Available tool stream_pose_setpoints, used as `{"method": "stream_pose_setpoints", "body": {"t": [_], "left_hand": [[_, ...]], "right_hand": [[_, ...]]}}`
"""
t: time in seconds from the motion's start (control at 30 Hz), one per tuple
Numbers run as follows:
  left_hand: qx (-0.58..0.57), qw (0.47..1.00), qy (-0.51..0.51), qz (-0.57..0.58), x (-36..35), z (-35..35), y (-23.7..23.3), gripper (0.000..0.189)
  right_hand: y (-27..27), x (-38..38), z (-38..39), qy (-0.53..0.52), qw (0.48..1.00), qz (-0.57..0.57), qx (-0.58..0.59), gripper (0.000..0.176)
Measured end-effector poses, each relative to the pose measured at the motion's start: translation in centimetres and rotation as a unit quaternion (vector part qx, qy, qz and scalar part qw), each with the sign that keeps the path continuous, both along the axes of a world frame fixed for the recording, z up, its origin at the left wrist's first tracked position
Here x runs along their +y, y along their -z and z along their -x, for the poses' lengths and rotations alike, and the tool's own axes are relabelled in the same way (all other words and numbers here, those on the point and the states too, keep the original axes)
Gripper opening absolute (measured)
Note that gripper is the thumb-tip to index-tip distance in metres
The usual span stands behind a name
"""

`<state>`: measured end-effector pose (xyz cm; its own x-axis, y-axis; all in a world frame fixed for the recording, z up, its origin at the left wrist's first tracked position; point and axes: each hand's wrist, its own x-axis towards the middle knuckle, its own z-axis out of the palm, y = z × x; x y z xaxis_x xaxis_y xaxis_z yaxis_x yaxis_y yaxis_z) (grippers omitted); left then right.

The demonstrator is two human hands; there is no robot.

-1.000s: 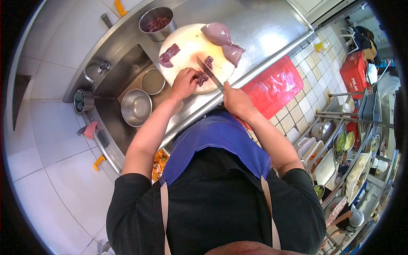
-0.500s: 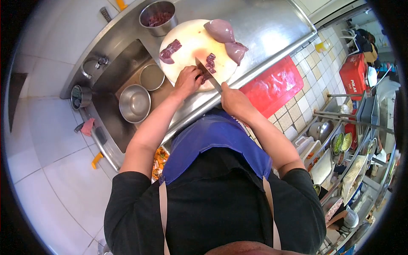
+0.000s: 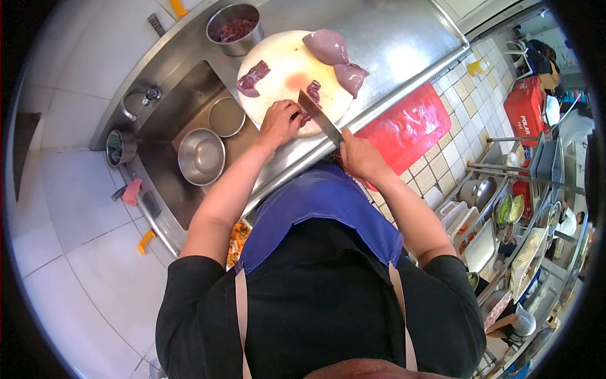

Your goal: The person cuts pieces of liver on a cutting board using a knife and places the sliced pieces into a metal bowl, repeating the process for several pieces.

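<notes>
My right hand is closed round the handle of a wide-bladed kitchen knife. Its blade points up and left over the lower right of a round white cutting board. On the board's lower edge, my left hand curls its fingers down on a dark red piece of meat, just left of the blade. Cut dark meat lies beyond the knife. Another dark slice rests at the board's left. Two smooth, purplish pieces of meat, one larger and one smaller, lie at its upper right.
A steel pot of cut dark meat stands behind the board. Left is a steel sink with two metal bowls, including a shiny one. A red plastic surface lies beyond the counter's edge. Loaded shelves stand at right.
My right hand has moved a little right and down, bringing the knife away from the fingers of my left hand. My left hand stays on the meat, nearly unmoved.
</notes>
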<state>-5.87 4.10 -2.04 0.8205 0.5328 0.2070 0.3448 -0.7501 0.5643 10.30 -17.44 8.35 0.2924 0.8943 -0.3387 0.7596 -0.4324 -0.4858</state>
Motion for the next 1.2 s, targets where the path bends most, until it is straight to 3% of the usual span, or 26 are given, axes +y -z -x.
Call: {"method": "stream_pose_setpoints", "body": {"t": [0.13, 0.23, 0.33, 0.43, 0.73, 0.97, 1.03, 1.2], "left_hand": [[0.003, 0.999, 0.025, 0.03, 0.7, 0.5, -0.9, 0.023], [-0.066, 0.991, -0.008, 0.118, 1.7, 1.3, -1.5, 0.025], [0.001, 0.997, 0.035, 0.063, 2.8, 1.4, -2.3, 0.021], [-0.006, 0.995, 0.083, 0.061, 3.0, 1.2, -1.6, 0.018], [0.034, 0.996, 0.082, -0.013, 3.1, 1.1, -0.8, 0.022], [-0.011, 0.998, 0.06, 0.0, 2.6, 0.9, 0.4, 0.02], [0.036, 0.997, 0.069, 0.025, 2.6, 0.7, 0.0, 0.021], [0.014, 0.997, 0.08, 0.01, 1.7, 0.8, -0.8, 0.013]], "right_hand": [[0.6, 1.7, -0.3, 0.016, 0.998, -0.048, -0.022, 0.021], [0.5, 2.2, 1.1, 0.031, 0.999, -0.038, -0.008, 0.02], [-0.4, 2.8, 2.7, 0.04, 0.999, -0.019, 0.015, 0.02], [-1.4, 4.0, 3.8, 0.042, 0.998, 0.005, 0.038, 0.02], [1.1, 1.6, 4.1, 0.017, 0.999, 0.03, 0.014, 0.02], [1.6, 3.6, 3.9, -0.006, 0.999, -0.038, 0.012, 0.019], [2.5, 4.1, 3.7, 0.002, 0.998, -0.056, 0.005, 0.019], [2.4, 1.5, 2.8, 0.007, 1.0, -0.006, 0.002, 0.02]]}}
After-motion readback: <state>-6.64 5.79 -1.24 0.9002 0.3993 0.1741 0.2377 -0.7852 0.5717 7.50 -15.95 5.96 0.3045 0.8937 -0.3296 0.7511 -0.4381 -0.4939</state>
